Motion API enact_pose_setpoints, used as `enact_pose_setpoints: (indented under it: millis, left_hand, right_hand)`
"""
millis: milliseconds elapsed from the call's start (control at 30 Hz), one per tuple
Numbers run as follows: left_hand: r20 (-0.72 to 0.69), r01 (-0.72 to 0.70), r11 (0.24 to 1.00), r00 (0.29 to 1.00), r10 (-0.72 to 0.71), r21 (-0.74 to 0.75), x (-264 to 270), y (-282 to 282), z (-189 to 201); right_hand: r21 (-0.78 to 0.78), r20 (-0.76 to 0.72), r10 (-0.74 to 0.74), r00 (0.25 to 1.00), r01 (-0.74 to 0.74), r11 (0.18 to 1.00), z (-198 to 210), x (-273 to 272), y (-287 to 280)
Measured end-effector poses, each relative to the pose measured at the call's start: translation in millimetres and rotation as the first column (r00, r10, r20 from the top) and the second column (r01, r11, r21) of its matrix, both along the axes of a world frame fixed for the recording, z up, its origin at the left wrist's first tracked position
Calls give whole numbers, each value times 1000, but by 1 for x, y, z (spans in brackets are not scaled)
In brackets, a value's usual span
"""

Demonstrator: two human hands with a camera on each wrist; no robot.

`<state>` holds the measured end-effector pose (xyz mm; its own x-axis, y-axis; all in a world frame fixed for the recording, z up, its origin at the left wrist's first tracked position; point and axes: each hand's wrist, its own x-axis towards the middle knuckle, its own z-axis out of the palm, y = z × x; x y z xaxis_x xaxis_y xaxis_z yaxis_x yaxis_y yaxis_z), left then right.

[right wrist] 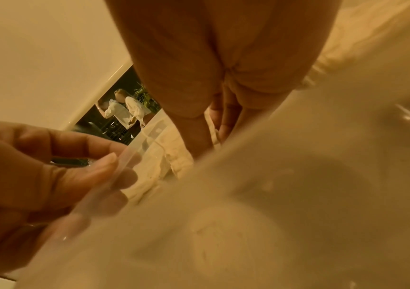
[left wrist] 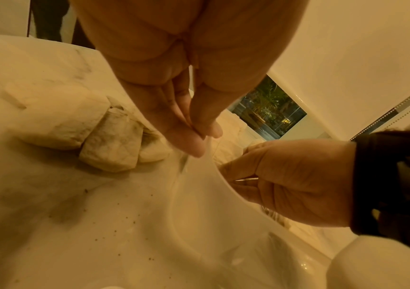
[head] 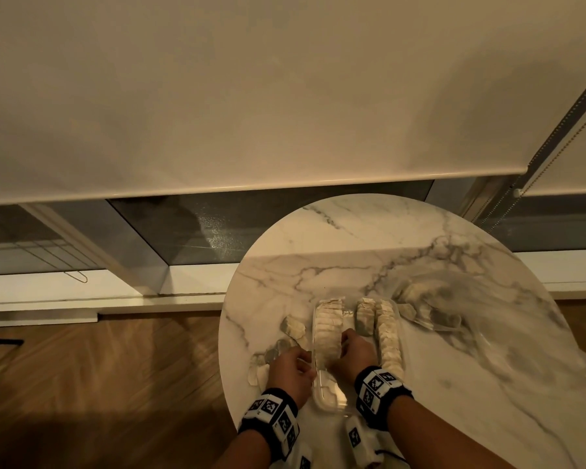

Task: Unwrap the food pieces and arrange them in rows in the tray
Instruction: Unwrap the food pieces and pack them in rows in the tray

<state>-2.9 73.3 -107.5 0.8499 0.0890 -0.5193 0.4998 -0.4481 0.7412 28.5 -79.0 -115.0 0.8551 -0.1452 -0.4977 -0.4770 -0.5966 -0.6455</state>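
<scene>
A clear plastic tray lies on the round marble table. It holds a left row, a short middle row and a right row of pale food pieces. My left hand pinches the tray's left rim between thumb and fingers. My right hand reaches down into the tray at the near end of the left row. Its thumb and fingers close on a pale piece there. Loose wrapped pieces lie left of the tray.
A crumpled clear plastic bag with more pieces lies right of the tray. Wrapped pieces and torn wrappers sit near the table's left edge. Beyond the table are a window sill and a lowered blind.
</scene>
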Motion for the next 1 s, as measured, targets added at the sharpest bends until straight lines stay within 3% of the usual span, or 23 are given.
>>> enact_pose_setpoints:
  millis: [400, 667, 1000]
  left_hand:
    - [6, -11, 1000, 1000, 11, -26, -3, -2, 1]
    - [35, 11, 1000, 999, -11, 3, -5, -3, 2]
    - [19, 20, 1000, 1000, -20, 6, -4, -3, 3]
  right_hand:
    - [88, -1, -66, 998, 65, 994, 3, -9, -12]
    - [-55, -42, -65, 997, 62, 997, -5, -11, -11]
    - [-101, -32, 53, 998, -56, 993, -5, 8, -6]
